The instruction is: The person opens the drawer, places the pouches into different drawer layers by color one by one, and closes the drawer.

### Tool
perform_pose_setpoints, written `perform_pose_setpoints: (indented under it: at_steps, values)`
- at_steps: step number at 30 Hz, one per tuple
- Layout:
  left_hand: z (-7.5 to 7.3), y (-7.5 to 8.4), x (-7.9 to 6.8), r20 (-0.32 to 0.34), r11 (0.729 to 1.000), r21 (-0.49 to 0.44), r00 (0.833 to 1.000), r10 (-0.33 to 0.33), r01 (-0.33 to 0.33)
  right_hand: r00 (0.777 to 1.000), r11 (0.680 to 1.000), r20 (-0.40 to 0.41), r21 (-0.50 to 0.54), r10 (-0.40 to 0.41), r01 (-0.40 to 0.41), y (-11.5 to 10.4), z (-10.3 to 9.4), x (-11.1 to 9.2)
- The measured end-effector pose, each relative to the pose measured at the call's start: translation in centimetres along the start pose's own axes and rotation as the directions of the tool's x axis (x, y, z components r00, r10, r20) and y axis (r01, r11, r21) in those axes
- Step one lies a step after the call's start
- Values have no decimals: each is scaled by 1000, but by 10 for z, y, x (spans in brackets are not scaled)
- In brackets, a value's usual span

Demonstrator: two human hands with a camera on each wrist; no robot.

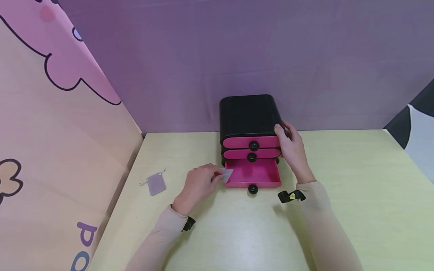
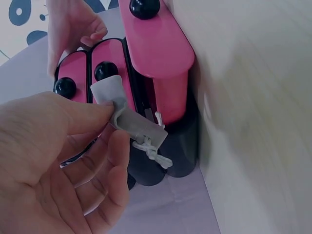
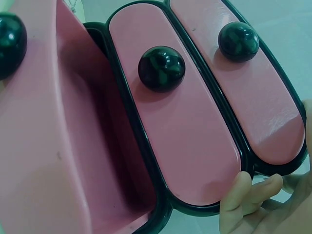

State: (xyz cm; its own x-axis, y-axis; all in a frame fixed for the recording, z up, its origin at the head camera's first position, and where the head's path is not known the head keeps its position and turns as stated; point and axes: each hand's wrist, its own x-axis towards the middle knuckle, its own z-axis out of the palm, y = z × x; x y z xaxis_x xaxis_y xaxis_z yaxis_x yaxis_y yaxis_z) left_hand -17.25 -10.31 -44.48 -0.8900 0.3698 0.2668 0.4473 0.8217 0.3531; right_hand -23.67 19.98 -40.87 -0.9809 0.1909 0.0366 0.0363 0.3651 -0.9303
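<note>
A black cabinet (image 1: 251,114) with three pink drawers stands on the table. Its bottom drawer (image 1: 257,171) is pulled out, while the upper two are closed. My left hand (image 1: 200,183) pinches a small grey drawstring pouch (image 2: 141,127) between thumb and forefinger, at the left side of the open drawer. White cord ends hang from the pouch in the left wrist view. With my right hand (image 1: 294,150) I grip the cabinet's right side, thumb near the top edge. In the right wrist view, curled fingertips (image 3: 236,192) rest at the middle drawer's edge.
Another grey drawstring pouch (image 1: 156,184) lies on the table (image 1: 244,233) to the left. Round black knobs stick out from the drawer fronts. A purple cloth backdrop (image 1: 190,67) rises behind the cabinet, and a printed panel (image 1: 51,131) borders the left side.
</note>
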Motion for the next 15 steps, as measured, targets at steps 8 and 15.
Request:
perform_pose_setpoints:
  at_steps: [8,15]
  values:
    - [5,5,2,-5,999,-21,1000,29,-29,1000,1000,5,4,-2,2,1,0,0]
    - [8,9,6,-11,998,-46,999,39,-40,1000,1000,-1,-1,-7,7,1,0,0]
